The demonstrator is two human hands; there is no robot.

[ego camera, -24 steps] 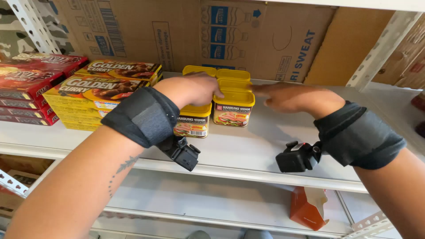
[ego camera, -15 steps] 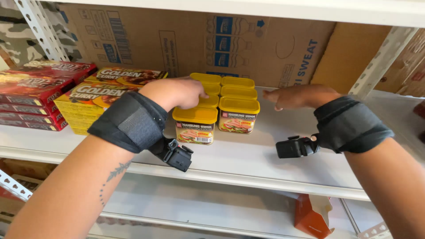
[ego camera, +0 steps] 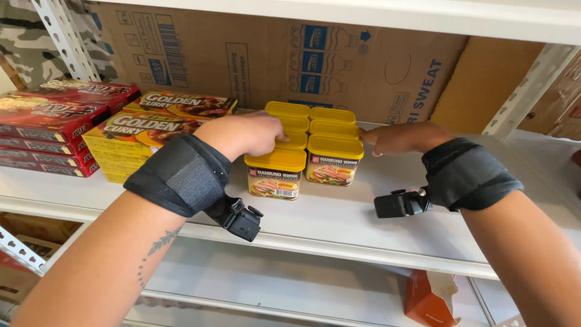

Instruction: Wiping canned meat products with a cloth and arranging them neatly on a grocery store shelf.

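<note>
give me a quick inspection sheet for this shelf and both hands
surface: white metal shelf, bare to the right of the cans.
job's things: yellow-lidded cans in two close rows, front pair near the shelf edge.
clutter: yellow boxes and red boxes stacked at left.
grippers: left hand rests on the left row of cans; right hand touches the right row; grip not clear; black wrist bands with small devices.
cables: nothing seen.
surroundings: brown cardboard cartons behind, orange carton on the shelf below.
</note>
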